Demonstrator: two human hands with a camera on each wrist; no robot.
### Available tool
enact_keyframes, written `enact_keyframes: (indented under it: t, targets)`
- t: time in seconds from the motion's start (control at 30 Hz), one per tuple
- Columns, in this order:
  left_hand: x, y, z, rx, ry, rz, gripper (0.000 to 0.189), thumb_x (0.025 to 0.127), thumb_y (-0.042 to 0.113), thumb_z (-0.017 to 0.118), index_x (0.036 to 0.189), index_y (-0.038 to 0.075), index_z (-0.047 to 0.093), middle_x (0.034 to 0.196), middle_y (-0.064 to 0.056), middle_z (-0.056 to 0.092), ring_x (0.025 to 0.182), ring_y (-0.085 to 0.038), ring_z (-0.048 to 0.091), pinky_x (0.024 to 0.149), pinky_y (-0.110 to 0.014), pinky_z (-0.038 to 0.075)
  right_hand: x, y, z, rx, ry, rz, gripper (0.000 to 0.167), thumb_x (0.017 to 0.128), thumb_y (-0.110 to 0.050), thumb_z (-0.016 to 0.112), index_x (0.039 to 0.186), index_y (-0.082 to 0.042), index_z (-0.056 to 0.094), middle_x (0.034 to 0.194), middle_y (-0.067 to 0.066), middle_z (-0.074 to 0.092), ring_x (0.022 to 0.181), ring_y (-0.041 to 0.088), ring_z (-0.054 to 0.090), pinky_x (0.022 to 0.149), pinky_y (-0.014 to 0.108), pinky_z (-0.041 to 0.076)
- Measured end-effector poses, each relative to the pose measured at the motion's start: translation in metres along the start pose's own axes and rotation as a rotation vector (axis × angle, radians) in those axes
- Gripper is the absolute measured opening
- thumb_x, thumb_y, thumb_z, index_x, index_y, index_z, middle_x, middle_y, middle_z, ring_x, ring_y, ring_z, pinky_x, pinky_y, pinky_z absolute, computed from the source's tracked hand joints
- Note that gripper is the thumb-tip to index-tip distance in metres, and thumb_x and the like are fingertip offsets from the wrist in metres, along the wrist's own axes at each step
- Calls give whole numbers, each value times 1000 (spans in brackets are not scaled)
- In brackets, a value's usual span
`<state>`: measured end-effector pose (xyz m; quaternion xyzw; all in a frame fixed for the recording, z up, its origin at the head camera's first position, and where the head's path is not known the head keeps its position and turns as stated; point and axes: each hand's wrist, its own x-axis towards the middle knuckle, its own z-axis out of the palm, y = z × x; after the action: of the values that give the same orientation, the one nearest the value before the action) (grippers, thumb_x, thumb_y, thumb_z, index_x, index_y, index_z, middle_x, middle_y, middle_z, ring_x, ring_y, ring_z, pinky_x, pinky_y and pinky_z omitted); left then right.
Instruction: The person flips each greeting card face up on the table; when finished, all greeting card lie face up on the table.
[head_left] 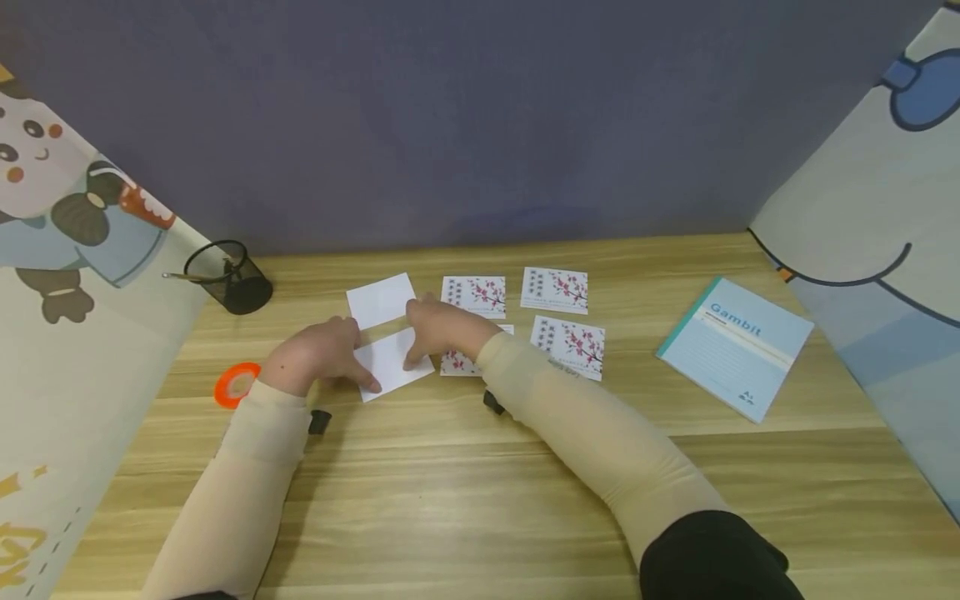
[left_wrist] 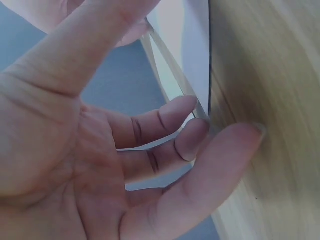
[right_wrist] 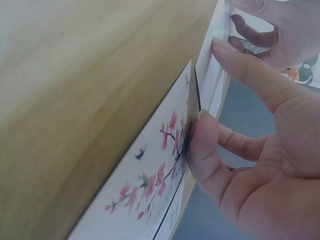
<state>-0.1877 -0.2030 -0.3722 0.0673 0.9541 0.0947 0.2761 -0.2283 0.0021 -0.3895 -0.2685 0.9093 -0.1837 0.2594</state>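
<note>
Near blank card (head_left: 388,360): left of centre in the frame, with both hands at it. A narrow strip of worktop (head_left: 450,467) separates it from the far blank card (head_left: 378,300) just above.

Left hand (head_left: 322,354): relaxed, fingers loosely bent, thumb at the card's lower left edge. Right hand (head_left: 442,329): likewise unclenched, thumb touching the card near its right edge. No firm grip by either is shown.

Step in hand, as judged: squaring the card by its edges. Recommended: light, even pressure from both sides, card flat throughout, its upper edge parallel to its neighbour's; release both hands together, straight up, to avoid dragging it. Caution: the right forearm passes over the printed cards (head_left: 555,290), centre frame, and could nudge them; the lower left one is partly hidden.

Surroundings: orange tape roll (head_left: 223,387) left of the left forearm; mesh pen cup (head_left: 249,292) upper left, tilted in view; notebook (head_left: 735,350) at right, lying flat, angled.
</note>
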Motion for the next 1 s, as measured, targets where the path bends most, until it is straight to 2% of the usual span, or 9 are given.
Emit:
enact_keyframes:
  t: [0.13, 0.37, 0.6, 0.77, 1.0]
  targets:
    - [0, -2, 2, 10, 3, 7, 81, 72, 52, 97, 118, -4, 61, 111, -17, 60, 83, -26, 59, 70, -32, 51, 1, 2, -1, 9, -10, 3, 69, 87, -37, 90, 134, -3, 53, 135, 15, 52, 112, 22, 58, 103, 37, 57]
    - [-2, -5, 4, -39, 21, 7, 81, 72, 51, 97, 121, -1, 57, 115, -17, 57, 88, -27, 57, 72, -32, 51, 5, 3, -3, 51, -45, 28, 64, 86, -37, 91, 126, -3, 54, 139, 20, 49, 86, 18, 65, 72, 27, 61]
    - [1, -10, 4, -73, 21, 23, 78, 73, 48, 98, 117, -2, 57, 110, -15, 58, 85, -25, 56, 69, -31, 49, 4, 4, -3, 79, -43, 15, 72, 86, -35, 90, 136, -1, 50, 140, 21, 48, 79, 16, 65, 69, 27, 61]
    - [3, -14, 4, -112, 19, 28, 77, 76, 45, 96, 121, -2, 56, 108, -13, 62, 90, -25, 57, 75, -32, 49, 5, 4, -3, 52, -40, 2, 70, 85, -36, 91, 131, 0, 53, 137, 20, 49, 74, 15, 63, 68, 26, 60]
    - [4, -21, 4, -215, -28, 24, 75, 81, 37, 94, 127, -5, 52, 111, -16, 67, 87, -23, 66, 75, -30, 54, 5, 3, -3, 64, -37, 10, 84, 86, -35, 91, 146, 3, 46, 146, 23, 46, 76, 16, 64, 65, 25, 61]
